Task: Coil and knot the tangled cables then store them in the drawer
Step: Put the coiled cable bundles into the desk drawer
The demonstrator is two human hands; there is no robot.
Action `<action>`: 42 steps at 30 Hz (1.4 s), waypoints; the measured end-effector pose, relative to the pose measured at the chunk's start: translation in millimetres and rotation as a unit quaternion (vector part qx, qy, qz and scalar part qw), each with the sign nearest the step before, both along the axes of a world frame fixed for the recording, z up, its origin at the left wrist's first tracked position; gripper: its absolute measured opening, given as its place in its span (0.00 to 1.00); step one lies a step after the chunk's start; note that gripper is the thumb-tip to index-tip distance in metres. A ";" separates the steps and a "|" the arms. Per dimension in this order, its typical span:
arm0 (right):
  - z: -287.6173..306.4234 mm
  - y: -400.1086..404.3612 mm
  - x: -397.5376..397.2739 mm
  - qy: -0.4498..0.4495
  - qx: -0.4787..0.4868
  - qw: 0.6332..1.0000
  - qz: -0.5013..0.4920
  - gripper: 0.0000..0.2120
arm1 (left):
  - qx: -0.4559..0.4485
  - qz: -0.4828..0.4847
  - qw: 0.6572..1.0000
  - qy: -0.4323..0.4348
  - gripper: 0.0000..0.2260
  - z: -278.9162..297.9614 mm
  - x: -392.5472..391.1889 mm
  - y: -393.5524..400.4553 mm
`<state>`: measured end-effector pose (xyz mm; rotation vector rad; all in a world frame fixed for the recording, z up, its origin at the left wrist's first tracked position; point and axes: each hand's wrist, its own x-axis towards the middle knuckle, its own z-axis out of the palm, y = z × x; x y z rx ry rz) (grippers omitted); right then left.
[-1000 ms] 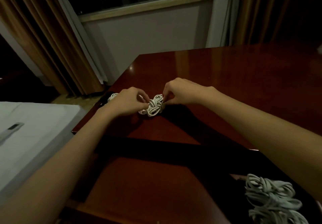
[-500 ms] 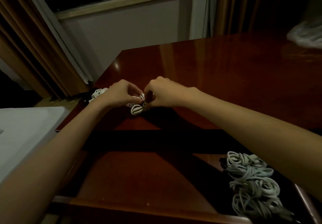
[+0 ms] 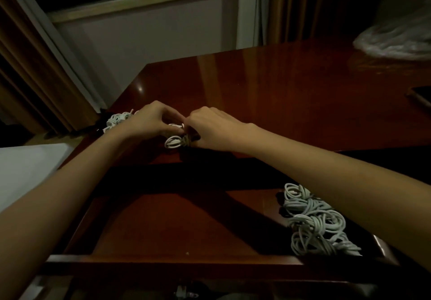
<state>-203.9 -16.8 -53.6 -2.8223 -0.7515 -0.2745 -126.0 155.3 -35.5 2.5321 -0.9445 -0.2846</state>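
A small coiled white cable [image 3: 173,141] lies near the front edge of the dark red desk [image 3: 291,94]. My left hand [image 3: 151,120] and my right hand [image 3: 210,129] meet over it, fingers curled and pinching the cable; most of the coil is hidden under them. More white cable [image 3: 117,120] lies at the desk's left edge behind my left wrist. Below the desk the drawer [image 3: 177,225] stands pulled out, with several knotted white cable bundles [image 3: 312,220] in its right part.
A crumpled clear plastic bag [image 3: 396,40] sits at the desk's far right. A dark flat object [image 3: 419,96] lies at the right edge. A white surface [image 3: 25,169] is at the left. Curtains and a window stand behind.
My hands have drawn closer together over the coil, covering more of it. The view has tilted, showing more of the drawer and the plastic bag.
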 end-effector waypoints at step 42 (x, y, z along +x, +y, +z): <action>-10.0 -80.4 -125.7 0.200 0.054 0.978 -0.040 0.10 | 0.035 -0.200 0.973 0.112 0.13 -81.9 -140.9 -68.2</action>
